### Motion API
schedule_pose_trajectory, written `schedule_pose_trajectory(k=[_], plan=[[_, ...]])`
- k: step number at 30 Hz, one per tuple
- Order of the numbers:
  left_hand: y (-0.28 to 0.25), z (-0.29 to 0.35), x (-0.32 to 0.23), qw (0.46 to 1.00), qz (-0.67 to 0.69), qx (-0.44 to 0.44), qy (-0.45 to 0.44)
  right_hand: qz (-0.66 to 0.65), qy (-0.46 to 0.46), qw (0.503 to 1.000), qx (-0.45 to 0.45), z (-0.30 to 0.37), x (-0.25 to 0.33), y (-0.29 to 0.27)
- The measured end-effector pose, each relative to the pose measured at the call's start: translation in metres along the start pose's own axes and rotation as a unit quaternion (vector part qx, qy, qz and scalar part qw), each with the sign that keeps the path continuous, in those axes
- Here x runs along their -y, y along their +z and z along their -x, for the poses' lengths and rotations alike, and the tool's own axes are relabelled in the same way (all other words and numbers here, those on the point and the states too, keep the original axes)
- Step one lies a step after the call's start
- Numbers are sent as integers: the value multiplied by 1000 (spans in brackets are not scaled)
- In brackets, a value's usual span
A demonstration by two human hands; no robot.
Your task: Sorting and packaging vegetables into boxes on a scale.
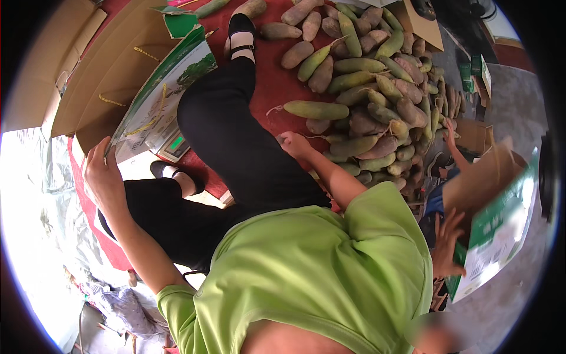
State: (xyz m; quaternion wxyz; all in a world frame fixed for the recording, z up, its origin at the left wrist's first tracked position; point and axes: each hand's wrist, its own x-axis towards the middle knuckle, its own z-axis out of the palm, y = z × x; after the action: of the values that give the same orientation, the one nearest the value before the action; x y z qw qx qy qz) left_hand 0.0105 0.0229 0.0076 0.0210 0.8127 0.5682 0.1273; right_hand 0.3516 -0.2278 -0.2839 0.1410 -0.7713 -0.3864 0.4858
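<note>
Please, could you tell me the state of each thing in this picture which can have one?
Left carton: open, its yellow cord handles showing.
Left hand: appears to pinch that carton's edge.
Right hand: fingers curled; cannot tell if anything is inside.
Small device: screen lit green.
Root vegetables: whole, loosely heaped.
Right carton: open, tilted.
Co-worker's hand: fingers spread.

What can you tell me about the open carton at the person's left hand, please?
The carton looks like cardboard: plain brown inside, with an outer panel printed in white and green. Yellow cord handles show on its walls. It stands with its top open, left of the person's legs. The left hand touches its near edge, fingers at the rim. A device with a lit green display sits close by; whether the carton rests on it is hidden.
</note>
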Motion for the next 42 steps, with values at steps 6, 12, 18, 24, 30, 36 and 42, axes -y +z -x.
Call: schedule_pose_trajectory(k=[6,12,18,24,30,36,42], plan=[[8,0,-12,997,-60,4,-44,-17,39,997,-70,-6,-41,-15],[16,3,1,995,-99,-25,-24,97,2,987,-130,-3,-12,-46],[3,5,-16,995,-82,-25,-42,335,-41,917,-212,-24,23,-97],[1,3,-23,996,-81,-24,-39,482,-19,864,-142,-55,0,-115],[-7,5,-21,998,-68,-2,-13,553,-11,827,-99,-60,8,-100],[-4,4,-15,997,-69,-32,15,583,40,809,-59,-64,27,-103],[-1,0,-11,998,-54,-36,16,523,68,841,-119,-65,52,-143]])
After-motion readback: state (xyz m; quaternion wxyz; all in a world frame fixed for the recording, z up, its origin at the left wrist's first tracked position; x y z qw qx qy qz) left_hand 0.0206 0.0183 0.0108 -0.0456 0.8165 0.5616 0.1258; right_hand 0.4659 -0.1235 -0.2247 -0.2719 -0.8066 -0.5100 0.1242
